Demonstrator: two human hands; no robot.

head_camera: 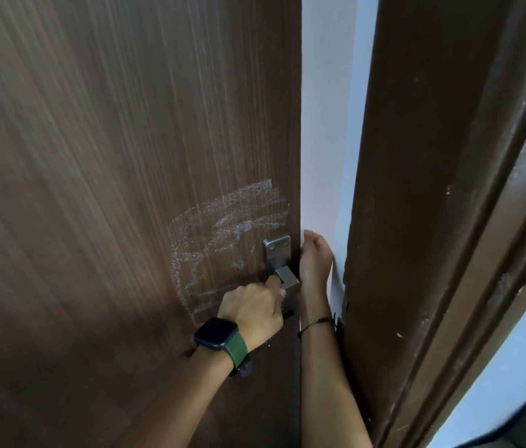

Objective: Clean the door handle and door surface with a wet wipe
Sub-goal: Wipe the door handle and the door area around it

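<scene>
Left hand (pixel 252 307), wearing a dark smartwatch (pixel 214 333) on a green strap, curls its fingers around the silver door handle (pixel 286 279) low on the brown wood-grain door (pixel 109 156). Right hand (pixel 315 261), with a thin black bracelet (pixel 316 323) at the wrist, wraps its fingers around the door's edge just beside the handle plate. Whitish smeared streaks (pixel 223 234) mark the door surface above and left of the handle. No wipe is visible. A dark brown door frame (pixel 433 205) stands to the right.
</scene>
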